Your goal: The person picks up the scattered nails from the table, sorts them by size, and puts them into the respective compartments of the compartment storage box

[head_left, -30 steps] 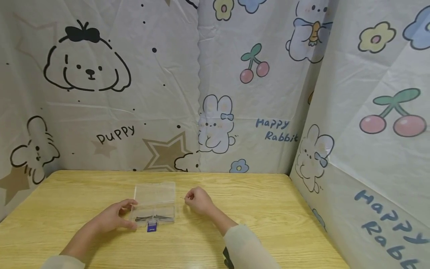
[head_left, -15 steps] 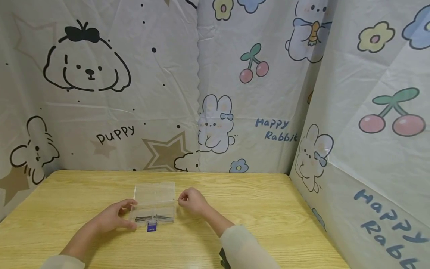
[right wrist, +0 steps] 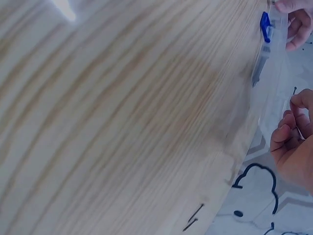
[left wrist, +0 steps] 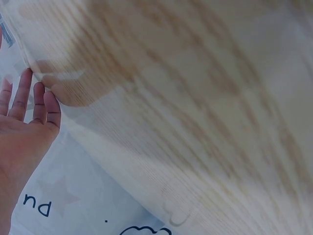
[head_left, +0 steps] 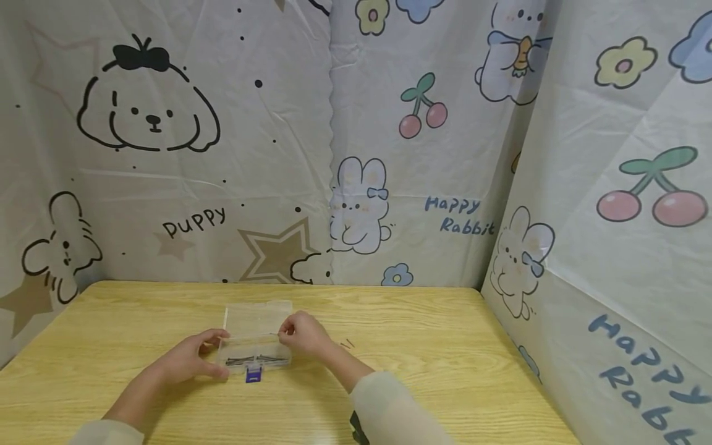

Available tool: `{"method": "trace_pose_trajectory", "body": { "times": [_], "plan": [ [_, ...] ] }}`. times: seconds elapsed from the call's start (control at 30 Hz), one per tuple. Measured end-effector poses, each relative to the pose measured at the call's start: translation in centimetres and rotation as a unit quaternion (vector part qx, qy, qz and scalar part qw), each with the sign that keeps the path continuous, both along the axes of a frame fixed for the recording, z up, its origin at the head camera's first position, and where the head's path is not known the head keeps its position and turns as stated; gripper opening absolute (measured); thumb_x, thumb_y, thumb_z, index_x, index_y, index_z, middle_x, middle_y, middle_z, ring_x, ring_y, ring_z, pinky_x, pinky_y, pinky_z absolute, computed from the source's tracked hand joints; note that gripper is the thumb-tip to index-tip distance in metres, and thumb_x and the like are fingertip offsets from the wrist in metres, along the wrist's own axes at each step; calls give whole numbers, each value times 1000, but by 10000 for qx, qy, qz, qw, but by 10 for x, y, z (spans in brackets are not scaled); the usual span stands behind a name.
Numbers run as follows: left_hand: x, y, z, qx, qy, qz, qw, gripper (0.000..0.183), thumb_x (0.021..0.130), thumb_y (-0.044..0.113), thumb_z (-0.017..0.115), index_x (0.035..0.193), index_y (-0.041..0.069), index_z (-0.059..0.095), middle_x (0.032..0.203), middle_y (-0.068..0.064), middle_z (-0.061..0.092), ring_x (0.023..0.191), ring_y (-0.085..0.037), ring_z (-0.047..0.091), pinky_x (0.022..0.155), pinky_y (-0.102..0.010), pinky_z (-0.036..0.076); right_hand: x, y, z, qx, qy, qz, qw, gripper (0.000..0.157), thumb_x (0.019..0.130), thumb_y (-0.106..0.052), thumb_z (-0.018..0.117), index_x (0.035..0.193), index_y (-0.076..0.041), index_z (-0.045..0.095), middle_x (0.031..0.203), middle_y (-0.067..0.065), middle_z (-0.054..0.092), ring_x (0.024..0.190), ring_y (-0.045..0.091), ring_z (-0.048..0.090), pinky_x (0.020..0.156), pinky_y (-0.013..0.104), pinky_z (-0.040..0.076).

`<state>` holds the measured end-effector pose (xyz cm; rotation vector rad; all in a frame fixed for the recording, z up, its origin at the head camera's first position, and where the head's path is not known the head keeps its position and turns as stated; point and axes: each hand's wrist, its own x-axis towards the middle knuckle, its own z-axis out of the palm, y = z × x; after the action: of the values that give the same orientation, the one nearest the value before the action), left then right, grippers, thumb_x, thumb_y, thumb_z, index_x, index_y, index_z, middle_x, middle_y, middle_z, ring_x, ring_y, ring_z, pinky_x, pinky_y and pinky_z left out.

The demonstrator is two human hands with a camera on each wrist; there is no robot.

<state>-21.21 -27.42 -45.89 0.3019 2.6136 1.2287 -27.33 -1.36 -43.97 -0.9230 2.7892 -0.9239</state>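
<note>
A clear plastic box (head_left: 258, 319) lies on the table with its lid folded back. Several dark, thin nails (head_left: 240, 361) lie in its front part, and a blue latch (head_left: 253, 374) hangs at the front edge. My left hand (head_left: 186, 358) grips the box's left side, thumb at the front corner and fingers farther back. Between thumb and fingertips my right hand (head_left: 304, 334) pinches a single nail (right wrist: 295, 91), over the box's right side near the hinge line. The nail's head end shows in the right wrist view; the rest is hidden by the fingers.
Two loose nails (head_left: 347, 343) lie on the wooden table (head_left: 423, 371) right of the box, beyond the right forearm. A dark object (head_left: 358, 428) shows partly beside the right sleeve. Printed cloth (head_left: 278, 154) stands behind the table and along its sides.
My right hand has moved left with the nail, from beside the box to over its right side. The two loose nails have come into sight behind it. My left hand keeps its hold.
</note>
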Motion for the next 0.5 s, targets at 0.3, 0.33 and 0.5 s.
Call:
{"method": "trace_pose_trajectory", "body": {
  "times": [0.3, 0.33, 0.5],
  "plan": [
    [1, 2, 3, -56, 68, 73, 9999, 78, 72, 32, 80, 133, 1, 42, 126, -26, 49, 108, -38, 51, 89, -52, 44, 7, -24, 4, 143, 99, 186, 9997, 11, 86, -13, 60, 81, -9, 69, 75, -7, 51, 67, 0, 40, 59, 13, 37],
    [2, 2, 3, -53, 80, 64, 9999, 78, 72, 32, 80, 133, 1, 42, 126, -26, 49, 108, -38, 51, 90, -52, 44, 8, -26, 5, 153, 91, 180, 9997, 11, 86, -14, 60, 81, -9, 69, 75, -7, 51, 67, 0, 40, 59, 13, 37],
    [2, 2, 3, -48, 54, 65, 10000, 78, 72, 32, 80, 133, 2, 42, 127, -26, 49, 109, -39, 51, 89, -52, 44, 11, -38, 6, 145, 59, 170, 9997, 10, 85, -14, 61, 79, -10, 69, 73, -9, 50, 65, 0, 41, 58, 13, 36]
  ]
}}
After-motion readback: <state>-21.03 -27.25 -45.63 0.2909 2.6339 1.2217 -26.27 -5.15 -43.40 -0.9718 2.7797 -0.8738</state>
